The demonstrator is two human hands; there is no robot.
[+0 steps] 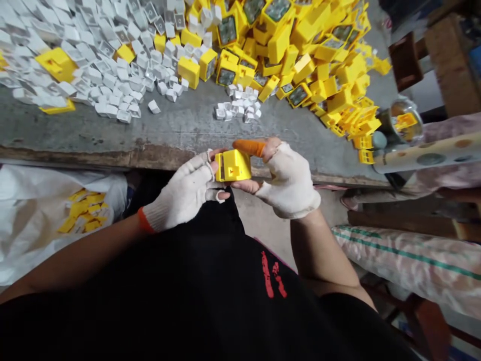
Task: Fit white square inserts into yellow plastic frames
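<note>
Between my two hands, at the front edge of the worktable [158, 133], is a yellow plastic housing [237, 166] with a slot along its left end and a small tab on its face. My left hand [188, 188], in a white glove with bare fingertips, grips the left end. My right hand [287, 178], also gloved and with an orange cover on one finger, pinches the right end from above and below. Just beyond the housing lies a small group of white plastic caps [238, 104].
A wide heap of white caps [112, 65] covers the back left. Yellow housings [289, 55] pile up at the back right, beside a clear container [408, 123]. A white sack [33, 210] with yellow pieces stands at lower left. Wrapped rolls [413, 260] lie at right.
</note>
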